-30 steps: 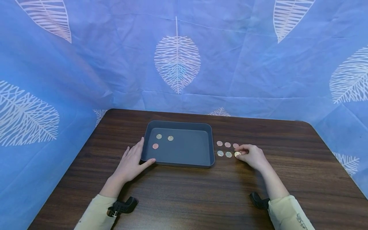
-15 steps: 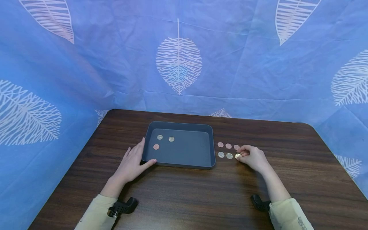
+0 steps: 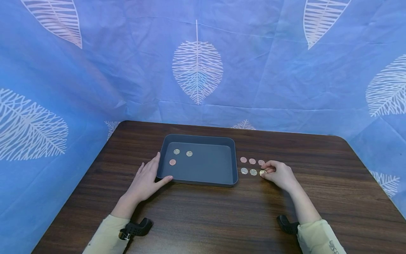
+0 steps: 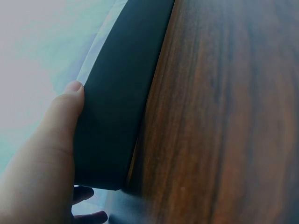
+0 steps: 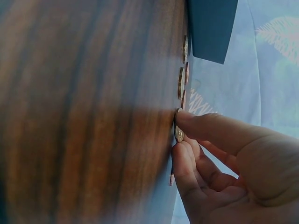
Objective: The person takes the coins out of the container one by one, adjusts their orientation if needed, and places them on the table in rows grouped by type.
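Observation:
A dark grey rectangular tray (image 3: 203,165) sits on the table with two pale gold-toned coins and one copper-coloured coin (image 3: 172,162) in its left part. My left hand (image 3: 144,181) rests at the tray's near left corner, fingers spread along its left side, thumb (image 4: 72,100) against the near wall. To the right of the tray lie two short rows of coins, copper ones (image 3: 252,161) behind and pale ones (image 3: 244,170) in front. My right hand (image 3: 280,174) pinches the edges of the gold-toned coin (image 5: 179,133) at the front row's right end, close on the tabletop.
The dark wooden table (image 3: 203,215) runs up to a blue cloth backdrop (image 3: 142,70) printed with white leaves. Each wrist wears a black strapped device, the left one (image 3: 139,227) near the tray's front side and the right one (image 3: 287,224) opposite.
The whole head view has shifted slightly down and right. Both hands, the coins and the tray stay in the same places relative to each other.

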A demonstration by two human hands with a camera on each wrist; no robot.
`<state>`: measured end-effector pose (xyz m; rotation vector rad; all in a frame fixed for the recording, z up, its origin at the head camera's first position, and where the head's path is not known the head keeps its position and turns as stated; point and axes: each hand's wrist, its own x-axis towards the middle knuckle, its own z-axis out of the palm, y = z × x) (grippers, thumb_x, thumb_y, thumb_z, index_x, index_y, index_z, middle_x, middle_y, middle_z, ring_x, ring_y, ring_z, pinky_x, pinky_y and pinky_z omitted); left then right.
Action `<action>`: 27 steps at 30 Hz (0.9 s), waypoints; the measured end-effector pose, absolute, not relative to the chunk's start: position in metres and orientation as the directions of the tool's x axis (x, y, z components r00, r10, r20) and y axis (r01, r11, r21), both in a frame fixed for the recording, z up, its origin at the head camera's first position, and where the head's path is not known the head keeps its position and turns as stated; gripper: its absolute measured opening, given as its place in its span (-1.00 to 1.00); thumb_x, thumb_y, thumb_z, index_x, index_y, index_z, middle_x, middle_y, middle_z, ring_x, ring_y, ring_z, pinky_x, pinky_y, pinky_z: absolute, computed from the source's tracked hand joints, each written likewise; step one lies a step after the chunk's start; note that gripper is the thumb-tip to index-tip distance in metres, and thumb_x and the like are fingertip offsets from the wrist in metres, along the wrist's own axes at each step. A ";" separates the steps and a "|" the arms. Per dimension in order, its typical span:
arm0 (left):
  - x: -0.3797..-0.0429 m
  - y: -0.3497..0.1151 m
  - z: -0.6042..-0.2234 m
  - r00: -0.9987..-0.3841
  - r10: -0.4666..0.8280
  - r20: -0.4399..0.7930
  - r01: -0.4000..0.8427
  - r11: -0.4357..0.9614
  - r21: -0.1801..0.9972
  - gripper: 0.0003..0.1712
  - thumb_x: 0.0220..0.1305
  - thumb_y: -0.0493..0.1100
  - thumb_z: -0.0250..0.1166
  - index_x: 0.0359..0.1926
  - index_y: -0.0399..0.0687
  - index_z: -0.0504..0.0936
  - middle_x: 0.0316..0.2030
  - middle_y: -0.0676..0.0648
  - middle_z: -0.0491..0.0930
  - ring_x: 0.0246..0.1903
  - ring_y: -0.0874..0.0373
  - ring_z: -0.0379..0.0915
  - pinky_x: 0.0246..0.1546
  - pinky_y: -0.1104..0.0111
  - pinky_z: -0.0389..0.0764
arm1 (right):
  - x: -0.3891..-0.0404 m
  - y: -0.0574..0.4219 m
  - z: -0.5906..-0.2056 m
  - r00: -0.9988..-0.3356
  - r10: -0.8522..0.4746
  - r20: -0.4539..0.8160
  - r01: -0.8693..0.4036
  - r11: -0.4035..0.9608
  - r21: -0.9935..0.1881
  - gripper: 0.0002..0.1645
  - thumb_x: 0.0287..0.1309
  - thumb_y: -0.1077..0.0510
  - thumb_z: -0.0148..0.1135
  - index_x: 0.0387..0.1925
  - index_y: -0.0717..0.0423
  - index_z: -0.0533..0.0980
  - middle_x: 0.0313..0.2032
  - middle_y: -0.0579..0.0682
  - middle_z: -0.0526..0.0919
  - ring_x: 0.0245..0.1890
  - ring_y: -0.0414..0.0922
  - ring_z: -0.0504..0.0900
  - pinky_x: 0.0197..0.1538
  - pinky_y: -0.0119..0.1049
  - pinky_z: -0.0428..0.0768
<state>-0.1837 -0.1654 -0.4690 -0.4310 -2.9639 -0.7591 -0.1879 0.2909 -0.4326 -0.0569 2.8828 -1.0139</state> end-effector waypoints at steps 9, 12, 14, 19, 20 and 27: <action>-0.184 -0.166 -0.470 -0.960 0.255 0.113 0.278 0.842 0.462 0.21 0.15 0.49 0.08 0.51 -0.16 -0.19 0.44 -0.23 0.01 0.39 -0.16 -0.02 0.32 -0.16 -0.15 | -0.189 0.288 -0.431 -0.998 -0.057 -0.036 -0.021 0.781 -0.624 -0.66 0.07 0.15 0.38 -0.14 0.26 0.59 -0.33 0.01 0.66 -0.29 -0.07 0.60 -0.18 -0.12 0.52; -0.184 -0.166 -0.470 -0.961 0.255 0.112 0.277 0.843 0.462 0.22 0.15 0.50 0.07 0.51 -0.16 -0.19 0.44 -0.22 0.00 0.39 -0.15 -0.02 0.33 -0.16 -0.15 | -0.189 0.285 -0.429 -0.998 -0.060 -0.029 -0.027 0.763 -0.646 -0.66 0.11 0.18 0.34 -0.10 0.28 0.58 -0.29 0.04 0.66 -0.26 -0.04 0.60 -0.19 -0.14 0.52; -0.184 -0.166 -0.471 -0.961 0.254 0.111 0.276 0.844 0.461 0.22 0.14 0.51 0.06 0.51 -0.15 -0.19 0.45 -0.21 0.00 0.39 -0.15 -0.02 0.33 -0.15 -0.15 | -0.189 0.282 -0.427 -0.998 -0.069 -0.014 -0.042 0.750 -0.660 -0.69 0.14 0.22 0.30 -0.09 0.29 0.58 -0.28 0.05 0.66 -0.27 -0.04 0.61 -0.21 -0.17 0.54; -0.185 -0.166 -0.471 -0.961 0.254 0.110 0.275 0.843 0.462 0.21 0.15 0.48 0.09 0.51 -0.15 -0.19 0.45 -0.21 0.00 0.39 -0.14 -0.03 0.33 -0.15 -0.15 | -0.192 0.273 -0.424 -0.996 -0.082 0.030 -0.081 0.739 -0.668 -0.80 0.19 0.25 0.25 -0.16 0.27 0.61 -0.36 0.02 0.67 -0.38 -0.10 0.62 -0.28 -0.20 0.53; -0.185 -0.166 -0.471 -0.961 0.254 0.109 0.275 0.843 0.462 0.20 0.16 0.48 0.10 0.51 -0.15 -0.19 0.45 -0.21 0.00 0.39 -0.14 -0.03 0.33 -0.15 -0.15 | -0.193 0.271 -0.424 -0.996 -0.084 0.041 -0.090 0.742 -0.665 -0.81 0.20 0.24 0.25 -0.17 0.26 0.61 -0.37 0.01 0.67 -0.39 -0.11 0.61 -0.29 -0.20 0.52; -0.185 -0.167 -0.472 -0.961 0.254 0.111 0.277 0.844 0.459 0.19 0.17 0.46 0.10 0.51 -0.15 -0.19 0.45 -0.20 -0.01 0.39 -0.14 -0.02 0.33 -0.15 -0.16 | -0.202 0.252 -0.422 -0.989 -0.092 0.120 -0.149 0.715 -0.683 -0.81 0.24 0.16 0.25 -0.20 0.22 0.63 -0.33 0.02 0.66 -0.31 -0.06 0.63 -0.26 -0.16 0.56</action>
